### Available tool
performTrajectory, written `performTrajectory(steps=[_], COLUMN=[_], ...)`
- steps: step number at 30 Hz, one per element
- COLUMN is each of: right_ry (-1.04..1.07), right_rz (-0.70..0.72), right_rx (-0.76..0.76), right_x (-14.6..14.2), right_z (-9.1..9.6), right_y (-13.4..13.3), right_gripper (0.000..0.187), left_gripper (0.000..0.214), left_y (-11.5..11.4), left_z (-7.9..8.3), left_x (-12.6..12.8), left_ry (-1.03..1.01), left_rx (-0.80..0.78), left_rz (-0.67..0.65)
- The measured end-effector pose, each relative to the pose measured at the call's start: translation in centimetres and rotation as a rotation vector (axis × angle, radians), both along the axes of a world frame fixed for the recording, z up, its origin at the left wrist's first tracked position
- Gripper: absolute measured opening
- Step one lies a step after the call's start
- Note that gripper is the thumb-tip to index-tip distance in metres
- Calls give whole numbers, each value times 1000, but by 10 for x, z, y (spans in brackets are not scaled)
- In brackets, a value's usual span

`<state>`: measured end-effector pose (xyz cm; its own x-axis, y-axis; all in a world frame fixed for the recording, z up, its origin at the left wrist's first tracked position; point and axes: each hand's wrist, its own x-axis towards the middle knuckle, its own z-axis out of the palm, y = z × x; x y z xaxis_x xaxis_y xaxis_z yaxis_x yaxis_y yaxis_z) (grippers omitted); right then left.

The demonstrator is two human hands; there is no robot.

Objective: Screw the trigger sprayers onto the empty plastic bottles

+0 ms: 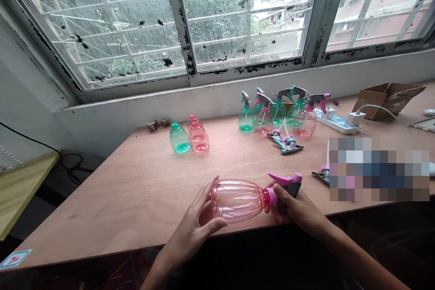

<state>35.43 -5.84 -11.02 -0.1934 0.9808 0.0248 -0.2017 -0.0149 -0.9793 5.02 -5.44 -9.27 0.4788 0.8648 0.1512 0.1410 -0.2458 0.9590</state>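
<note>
A clear pink spray bottle (238,199) lies on its side near the front edge of the wooden table (136,190). My left hand (200,224) cups the bottle's base, fingers wrapped round it. My right hand (292,206) grips the grey and pink trigger head (287,182) at the bottle's neck, where the pink collar meets the body.
A green and two pink headless bottles (190,138) stand mid-table. Several finished spray bottles (277,115) stand by the window sill. Loose trigger heads (285,142) lie right of centre, one more (322,174) beside a blurred patch. A power strip (335,120) and cardboard box (387,97) sit far right.
</note>
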Motion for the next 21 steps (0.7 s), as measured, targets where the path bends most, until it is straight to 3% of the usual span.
performTrajectory(steps=[4, 6, 9, 12, 15, 17, 21], right_ry=[-22, -24, -21, -36, -68, -77, -81], right_rz=[3, 5, 6, 2, -6, -5, 11], right_rx=[15, 20, 24, 27, 21, 17, 13], right_x=[2, 2, 1, 1, 3, 3, 2], right_z=[-2, -2, -3, -4, -4, -6, -9], right_y=[2, 2, 2, 1, 1, 1, 2], right_gripper=[71, 69, 65, 65, 67, 68, 68], left_gripper=[76, 90, 109, 89, 87, 94, 115], left_y=[-2, -2, 0, 2, 1, -1, -2], left_z=[1, -1, -4, -3, 2, 4, 3], left_x=[2, 1, -3, -5, -5, -4, -3], left_ry=[53, 46, -2, 44, 115, 112, -35], left_rx=[130, 165, 65, 1, 123, 146, -30], left_rz=[21, 18, -10, -2, 34, 18, -92])
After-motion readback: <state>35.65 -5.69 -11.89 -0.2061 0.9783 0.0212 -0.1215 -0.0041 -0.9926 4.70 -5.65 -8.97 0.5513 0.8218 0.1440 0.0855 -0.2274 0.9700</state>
